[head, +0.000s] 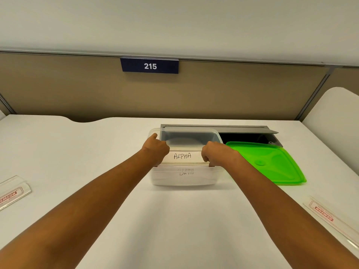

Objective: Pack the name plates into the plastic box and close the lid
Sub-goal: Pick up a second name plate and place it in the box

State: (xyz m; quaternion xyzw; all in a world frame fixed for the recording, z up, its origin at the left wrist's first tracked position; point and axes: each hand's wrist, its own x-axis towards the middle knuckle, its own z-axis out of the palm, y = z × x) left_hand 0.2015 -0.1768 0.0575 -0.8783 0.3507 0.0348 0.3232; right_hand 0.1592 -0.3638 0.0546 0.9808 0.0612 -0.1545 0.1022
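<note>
A clear plastic box [184, 180] stands on the white desk, straight ahead. A name plate marked ALPHA [182, 156] sits tilted inside it near the front wall, and another plate shows dimly through that wall below it. My left hand [156, 148] grips the ALPHA plate's left end, with one finger stretched over the box's left rim. My right hand [215, 154] pinches the plate's right end. The green lid [272, 162] lies flat on the desk just right of the box.
A clear name plate [13, 192] with red print lies at the desk's left edge, another [330, 220] at the lower right. Behind the box is an open grey cable hatch [248, 135]. A tan partition with a "215" sign [150, 66] backs the desk.
</note>
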